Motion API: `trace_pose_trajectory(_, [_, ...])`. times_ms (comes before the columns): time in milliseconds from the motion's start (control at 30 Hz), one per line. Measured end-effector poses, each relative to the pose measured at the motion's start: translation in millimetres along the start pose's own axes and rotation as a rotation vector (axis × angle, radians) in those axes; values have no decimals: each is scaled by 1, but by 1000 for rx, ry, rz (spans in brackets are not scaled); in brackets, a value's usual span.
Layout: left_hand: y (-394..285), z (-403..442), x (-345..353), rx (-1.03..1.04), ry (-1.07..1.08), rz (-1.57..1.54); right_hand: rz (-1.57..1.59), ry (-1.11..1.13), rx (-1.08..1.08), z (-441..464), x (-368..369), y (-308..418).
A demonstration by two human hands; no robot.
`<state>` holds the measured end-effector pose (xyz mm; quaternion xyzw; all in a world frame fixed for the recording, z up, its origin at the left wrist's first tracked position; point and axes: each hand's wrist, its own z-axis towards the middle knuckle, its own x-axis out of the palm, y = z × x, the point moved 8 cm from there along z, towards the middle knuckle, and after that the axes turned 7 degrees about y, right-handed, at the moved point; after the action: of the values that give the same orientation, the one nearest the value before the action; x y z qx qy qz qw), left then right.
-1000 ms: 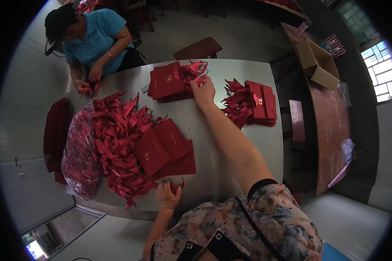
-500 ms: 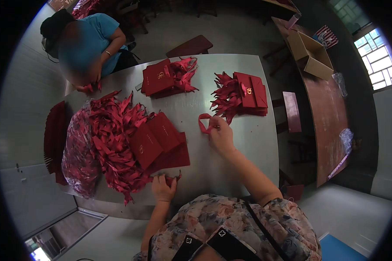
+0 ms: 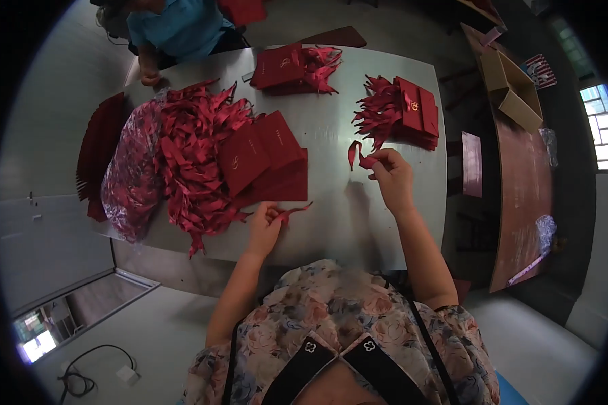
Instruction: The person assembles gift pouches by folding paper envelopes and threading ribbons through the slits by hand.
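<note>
My right hand [image 3: 393, 177] has left the upper-centre bags [image 3: 280, 67]; its fingers pinch one ribbon [image 3: 368, 162], my left hand [image 3: 267, 227] another ribbon [image 3: 287, 215]: both occupied.

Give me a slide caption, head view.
Left hand and right hand each hold red ribbon near red gift bags.

Ribbons [image 3: 194, 158] red; bags [image 3: 422, 123] dark red, gold emblem [image 3: 415, 106]; blouse [image 3: 277, 314] floral, black collar [image 3: 297, 371]; table [image 3: 331, 128] silver-grey.

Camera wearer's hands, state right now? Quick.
Left hand: closed, holding a red ribbon by the table's near edge.
Right hand: closed, fingertips pinching a curled red ribbon.
</note>
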<state>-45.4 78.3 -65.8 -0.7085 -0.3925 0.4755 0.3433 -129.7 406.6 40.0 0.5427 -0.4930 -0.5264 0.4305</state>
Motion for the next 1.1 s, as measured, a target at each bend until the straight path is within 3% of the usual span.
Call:
trace_pose_trajectory(33, [5,1,7,-41,49,-296,91,27,70,-7,5,10])
trace_pose_trajectory(233, [0,0,10,-93,31,-785,401,207,97,-41,32,44])
trace_pose_trajectory(333, [-14,-5,6,-152,39,-862,208,303,203,-44,44,25])
trace_pose_trajectory(433, [-27,-9,0,-153,25,-899,-113,381,187,-44,52,-40])
trace_pose_trajectory(500, [-39,-12,-6,-144,12,-886,-127,433,294,-58,65,-64])
trace_pose_trajectory(600, [-59,-18,-19,-114,-14,-864,-88,548,148,-75,103,-69])
trace_pose_trajectory(767, [-81,-21,-21,-44,-59,-874,-107,619,82,-66,137,-44])
trace_pose_trajectory(833, [-63,-12,-15,8,-53,-515,-454,571,-289,-58,137,-24])
trace_pose_trajectory(867, [-52,-9,-14,9,-60,-517,-455,577,-294,-57,135,-22])
trace_pose_trajectory(933, [-35,-17,-46,-34,-462,-199,-606,481,-293,-50,127,-4])
trace_pose_trajectory(1000, [-12,-14,-80,-69,-687,-154,-573,433,-327,-38,129,1])
trace_pose_trajectory(1067, [-14,-3,-102,-83,-782,-76,-540,387,-362,-27,135,11])
trace_pose_trajectory(1100, [-26,1,-107,-207,-754,-147,-510,383,-401,-23,142,24])
